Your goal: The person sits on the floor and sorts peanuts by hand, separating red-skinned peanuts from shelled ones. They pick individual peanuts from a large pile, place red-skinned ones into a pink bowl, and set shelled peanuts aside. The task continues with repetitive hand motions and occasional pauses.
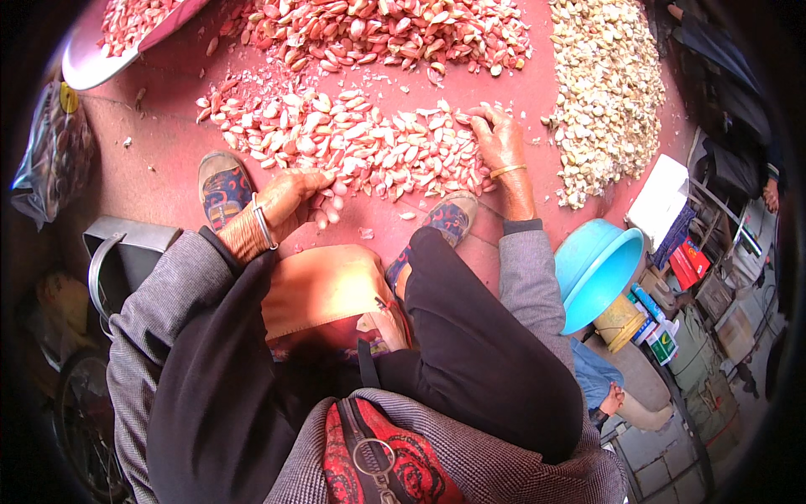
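Reddish floor (504,88); left hand (284,200), right hand (501,144) touching curved, pinkish cloves (378,144).

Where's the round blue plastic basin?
In the head view, the round blue plastic basin is at right, beside the grey right sleeve and above the yellow round container.

Apparently a market stall; heaped produce (369,143); blue basin (600,273); grey paving (667,460)

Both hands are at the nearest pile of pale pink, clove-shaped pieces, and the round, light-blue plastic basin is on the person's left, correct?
No: the head view shows the round, light-blue plastic basin on the person's right. The left hand and right hand are at that pile of pale pink pieces.
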The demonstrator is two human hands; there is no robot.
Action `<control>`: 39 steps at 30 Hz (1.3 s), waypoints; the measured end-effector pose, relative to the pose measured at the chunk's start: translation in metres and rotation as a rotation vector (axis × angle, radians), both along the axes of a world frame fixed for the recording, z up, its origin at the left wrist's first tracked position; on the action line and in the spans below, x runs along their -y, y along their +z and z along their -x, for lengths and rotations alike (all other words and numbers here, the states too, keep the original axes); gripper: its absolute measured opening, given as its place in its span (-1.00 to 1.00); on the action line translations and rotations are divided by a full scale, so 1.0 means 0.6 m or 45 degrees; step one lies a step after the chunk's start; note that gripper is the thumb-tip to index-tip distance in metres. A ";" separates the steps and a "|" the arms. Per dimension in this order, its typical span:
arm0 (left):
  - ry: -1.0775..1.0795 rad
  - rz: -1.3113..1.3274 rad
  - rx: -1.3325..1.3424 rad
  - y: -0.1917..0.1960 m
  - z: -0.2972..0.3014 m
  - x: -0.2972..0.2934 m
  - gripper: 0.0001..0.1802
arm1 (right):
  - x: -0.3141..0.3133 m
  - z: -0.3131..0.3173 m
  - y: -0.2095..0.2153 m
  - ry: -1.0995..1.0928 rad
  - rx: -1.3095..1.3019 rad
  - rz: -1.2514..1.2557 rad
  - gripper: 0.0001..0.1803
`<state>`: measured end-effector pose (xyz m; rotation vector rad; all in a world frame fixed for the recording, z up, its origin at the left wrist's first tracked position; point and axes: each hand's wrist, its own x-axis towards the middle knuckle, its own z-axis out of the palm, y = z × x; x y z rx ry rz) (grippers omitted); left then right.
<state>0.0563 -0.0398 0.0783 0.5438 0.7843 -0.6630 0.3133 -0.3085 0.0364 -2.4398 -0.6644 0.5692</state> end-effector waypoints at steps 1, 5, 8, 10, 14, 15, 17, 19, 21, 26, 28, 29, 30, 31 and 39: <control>0.003 0.001 0.000 0.000 0.000 0.000 -0.72 | 0.001 0.000 -0.002 -0.030 -0.019 -0.008 -0.81; 0.009 0.006 0.009 -0.001 0.001 0.000 -0.72 | 0.010 -0.002 -0.006 -0.066 -0.014 -0.003 -0.81; 0.008 0.012 -0.004 -0.003 0.002 -0.001 -0.71 | 0.012 -0.005 -0.008 -0.152 -0.047 -0.030 -0.82; 0.010 0.015 -0.004 -0.005 0.003 -0.001 -0.71 | 0.011 -0.008 -0.002 -0.105 0.050 -0.030 -0.84; 0.017 0.048 0.002 -0.008 0.003 -0.001 -0.70 | -0.005 -0.002 0.018 0.023 0.079 -0.075 -0.85; 0.021 0.060 -0.003 -0.008 0.002 -0.001 -0.70 | -0.017 -0.002 0.020 0.024 0.098 -0.116 -0.84; 0.027 0.057 -0.009 -0.006 0.003 -0.003 -0.70 | -0.045 0.000 0.020 -0.006 0.095 -0.185 -0.84; 0.035 0.042 -0.002 -0.004 0.004 -0.003 -0.70 | -0.071 0.001 0.017 0.012 0.127 -0.203 -0.80; 0.048 0.015 0.019 -0.001 0.004 -0.003 -0.70 | -0.100 -0.001 0.006 0.046 0.160 -0.214 -0.77; 0.096 0.015 0.009 0.003 0.007 -0.009 -0.70 | -0.139 -0.001 -0.016 0.105 0.373 -0.222 -0.77; 0.117 0.026 0.017 0.003 0.009 -0.013 -0.69 | -0.139 0.001 -0.017 0.100 0.290 -0.192 -0.79; 0.132 0.028 0.020 0.003 0.011 -0.015 -0.69 | -0.139 0.002 -0.017 0.062 0.208 -0.133 -0.80; 0.156 0.047 0.042 0.002 0.014 -0.017 -0.69 | -0.133 0.007 -0.015 0.031 0.128 -0.166 -0.81; 0.148 0.044 0.033 0.001 0.015 -0.019 -0.71 | -0.128 0.011 -0.012 0.017 0.052 -0.154 -0.81; 0.162 0.058 0.057 -0.009 0.025 -0.023 -0.72 | -0.089 0.025 0.013 0.028 0.189 -0.045 -0.88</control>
